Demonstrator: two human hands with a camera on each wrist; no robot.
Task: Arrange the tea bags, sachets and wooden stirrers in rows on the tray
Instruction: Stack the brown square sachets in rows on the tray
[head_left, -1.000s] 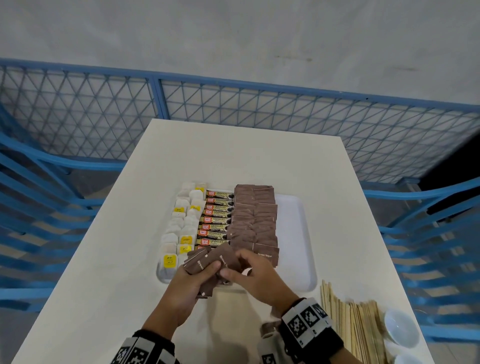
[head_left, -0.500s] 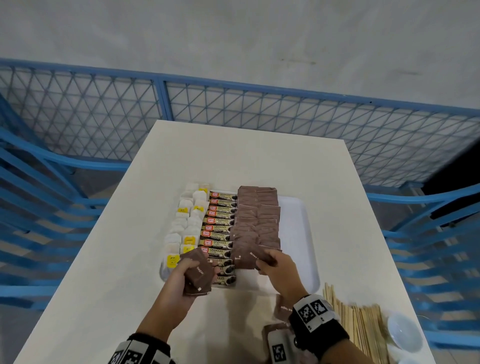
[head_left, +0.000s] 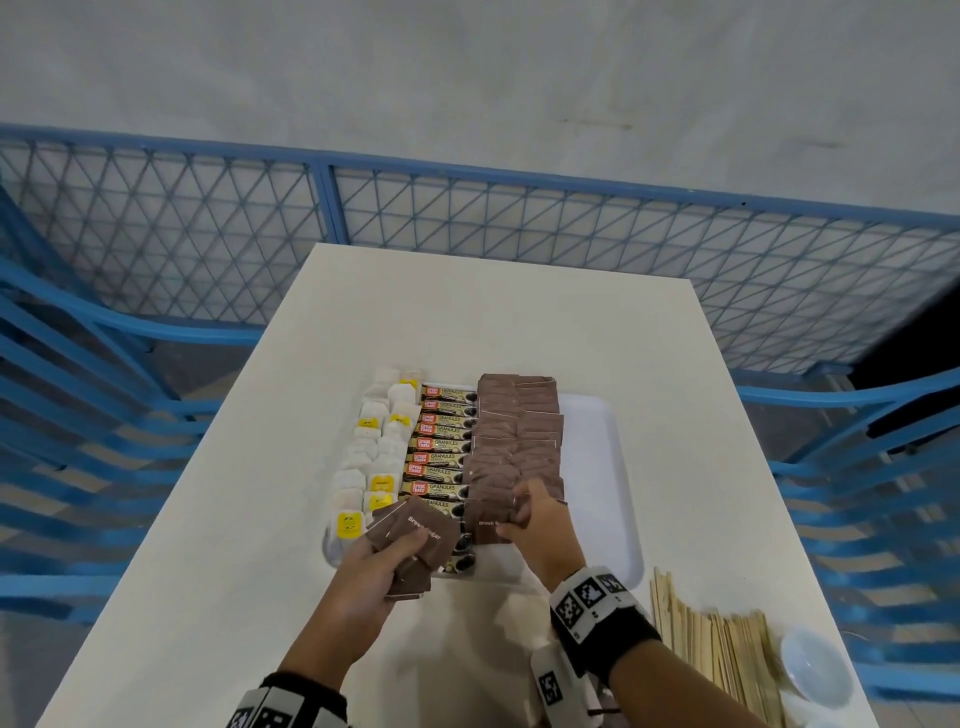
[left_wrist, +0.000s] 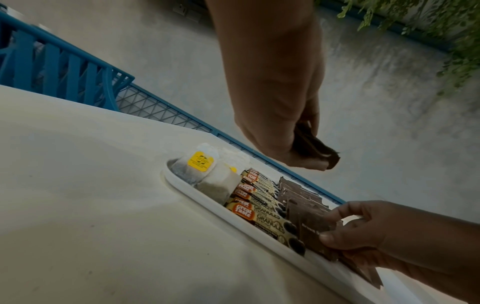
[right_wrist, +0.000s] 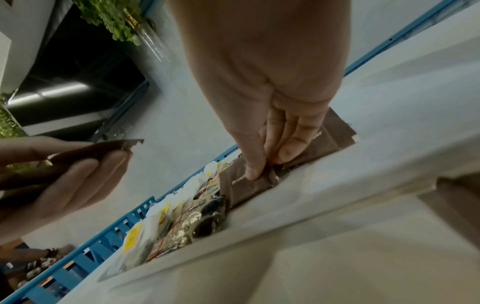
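Observation:
A white tray (head_left: 597, 467) holds a column of tea bags (head_left: 374, 457), a column of coffee granule sachets (head_left: 441, 452) and two columns of brown sugar sachets (head_left: 514, 431). My left hand (head_left: 402, 545) grips a fanned stack of brown sugar sachets (head_left: 415, 527) just above the tray's near left corner. My right hand (head_left: 511, 514) pinches one brown sugar sachet (head_left: 488, 527) at the near end of the brown columns, low on the tray. The right wrist view shows thumb and fingers (right_wrist: 288, 150) pinching that sachet (right_wrist: 246, 185). Wooden stirrers (head_left: 717, 654) lie on the table, near right.
A small white bowl (head_left: 815, 670) stands beside the stirrers at the table's near right corner. The tray's right part is bare white. Blue chairs flank the table (head_left: 467, 322) and a blue mesh fence (head_left: 519, 218) runs behind it.
My right hand drew one sachet from the left hand's stack and carried it forward to the near end of the brown columns. The left hand stayed near the tray's front with its stack.

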